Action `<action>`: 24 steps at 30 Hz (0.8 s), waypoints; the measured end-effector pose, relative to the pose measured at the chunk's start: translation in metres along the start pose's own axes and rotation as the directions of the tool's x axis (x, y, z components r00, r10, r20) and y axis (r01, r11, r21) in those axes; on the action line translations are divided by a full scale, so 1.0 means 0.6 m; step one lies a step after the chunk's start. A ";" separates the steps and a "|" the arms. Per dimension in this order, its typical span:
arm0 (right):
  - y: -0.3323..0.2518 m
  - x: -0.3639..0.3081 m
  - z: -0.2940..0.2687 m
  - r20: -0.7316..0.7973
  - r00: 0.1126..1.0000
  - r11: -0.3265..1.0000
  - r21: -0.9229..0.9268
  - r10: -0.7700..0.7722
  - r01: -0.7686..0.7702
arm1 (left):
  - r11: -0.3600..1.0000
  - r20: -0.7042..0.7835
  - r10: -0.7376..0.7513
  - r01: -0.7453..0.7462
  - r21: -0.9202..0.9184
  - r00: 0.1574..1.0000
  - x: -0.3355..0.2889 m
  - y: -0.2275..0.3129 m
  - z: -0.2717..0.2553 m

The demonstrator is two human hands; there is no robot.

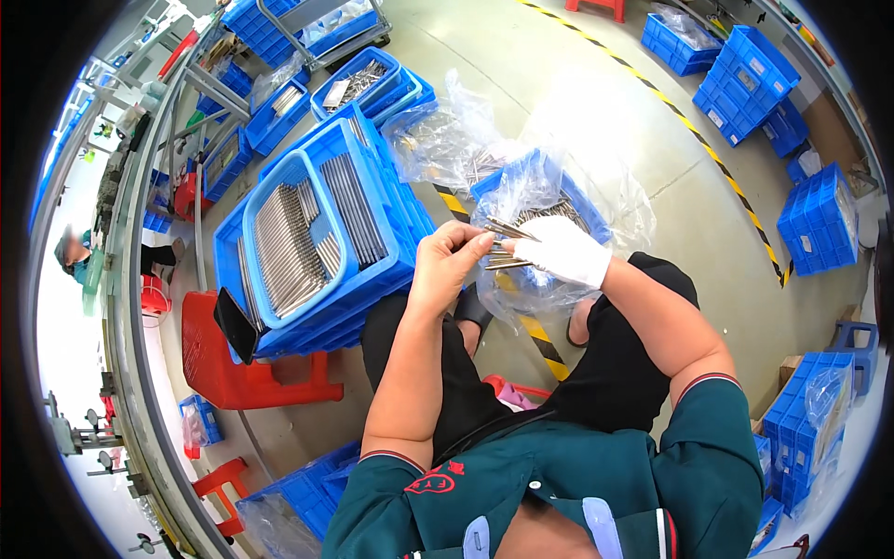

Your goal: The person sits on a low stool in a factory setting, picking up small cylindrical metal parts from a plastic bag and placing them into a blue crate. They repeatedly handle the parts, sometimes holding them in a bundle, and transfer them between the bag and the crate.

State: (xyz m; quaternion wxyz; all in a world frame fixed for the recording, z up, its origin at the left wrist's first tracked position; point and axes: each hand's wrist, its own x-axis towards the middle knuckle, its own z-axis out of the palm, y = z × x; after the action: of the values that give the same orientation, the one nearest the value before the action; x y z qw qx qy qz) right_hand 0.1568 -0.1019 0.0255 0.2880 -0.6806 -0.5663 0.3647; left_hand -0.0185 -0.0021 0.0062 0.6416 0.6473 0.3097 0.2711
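Note:
My right hand [566, 252], in a white glove, is closed round a small bunch of thin metal rods [507, 264] whose ends stick out to the left. My bare left hand [445, 265] meets it, thumb and forefinger pinched at the end of one rod. Below and beyond the hands, a blue crate [596, 216] lined with clear plastic holds many loose rods. To the left, a light-blue tray [250, 233] with neat rows of rods sits on a stack of blue crates [407, 244]. More rods stand lined up beside the tray.
A red stool [207, 349] stands left of the stack, with a black flat piece [238, 324] at the stack's corner. Clear plastic bags [438, 140] spread over the floor. Blue crates [745, 84] line the right side. Another person [84, 256] is at far left.

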 end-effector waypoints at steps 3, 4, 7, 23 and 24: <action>-0.004 -0.002 0.006 -0.037 0.999 1.000 -0.027 -0.009 0.008 | 0.998 -0.034 -0.026 0.028 0.047 0.999 0.002 -0.010 -0.005; -0.003 -0.001 0.007 -0.044 0.999 0.999 -0.025 -0.023 0.022 | 0.998 -0.046 0.005 -0.002 0.070 0.999 0.002 -0.010 -0.004; 0.000 0.001 0.007 -0.029 1.000 1.000 0.020 -0.005 0.006 | 0.997 -0.032 -0.001 -0.001 -0.073 0.999 -0.002 0.004 0.005; 0.006 -0.001 0.005 -0.071 0.997 0.998 0.065 0.006 -0.002 | 0.870 0.168 -0.140 0.203 -0.450 0.976 0.005 -0.017 -0.001; 0.010 -0.001 0.007 -0.081 0.997 0.998 0.059 -0.009 0.014 | 0.858 0.185 -0.156 0.226 -0.462 0.970 0.006 -0.016 -0.002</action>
State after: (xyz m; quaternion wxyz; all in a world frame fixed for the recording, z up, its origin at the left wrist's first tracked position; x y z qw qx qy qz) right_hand 0.1567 -0.1035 0.0186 0.3329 -0.6827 -0.5469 0.3521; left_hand -0.0176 0.0014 -0.0037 0.8256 0.4518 0.2497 0.2279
